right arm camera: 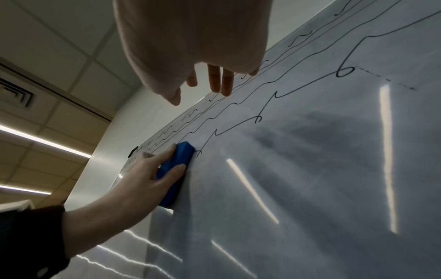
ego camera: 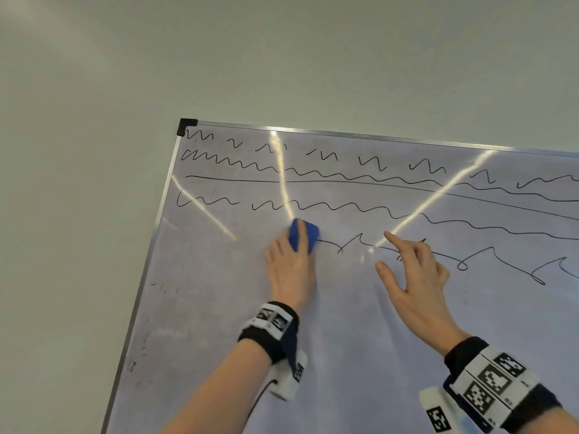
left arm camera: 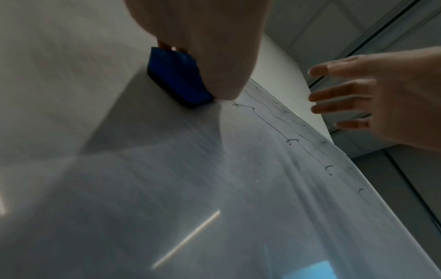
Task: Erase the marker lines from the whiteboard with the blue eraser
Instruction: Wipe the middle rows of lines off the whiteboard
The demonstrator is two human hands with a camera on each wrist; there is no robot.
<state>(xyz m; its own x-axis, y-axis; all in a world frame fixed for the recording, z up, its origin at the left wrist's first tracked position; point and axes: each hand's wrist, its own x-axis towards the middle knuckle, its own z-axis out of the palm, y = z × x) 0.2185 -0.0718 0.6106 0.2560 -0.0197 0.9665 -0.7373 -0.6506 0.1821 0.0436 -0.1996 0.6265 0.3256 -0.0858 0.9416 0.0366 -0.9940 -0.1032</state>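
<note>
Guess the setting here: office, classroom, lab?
Probably an office or meeting room. A framed whiteboard hangs on a plain wall, and the right wrist view shows a tiled drop ceiling with strip lights and an air vent.

Whiteboard (right arm camera: 310, 188) fills the right side, seen at a steep angle. Black marker lines (right arm camera: 298, 64) run across its upper part: wavy rows, one straight line, and a lowest looping line. Left hand (right arm camera: 133, 181) grips the eraser (right arm camera: 177, 169) flat against the board, thumb across its blue back, fingers (right arm camera: 164, 152) over its top edge. The eraser sits at the near end of the lowest line. Right hand (right arm camera: 190, 43) hangs close to the lens, fingers loosely extended, holding nothing; contact with the board cannot be determined. Ceiling tiles (right arm camera: 47, 56) and strip lights (right arm camera: 45, 141) at left.
</note>
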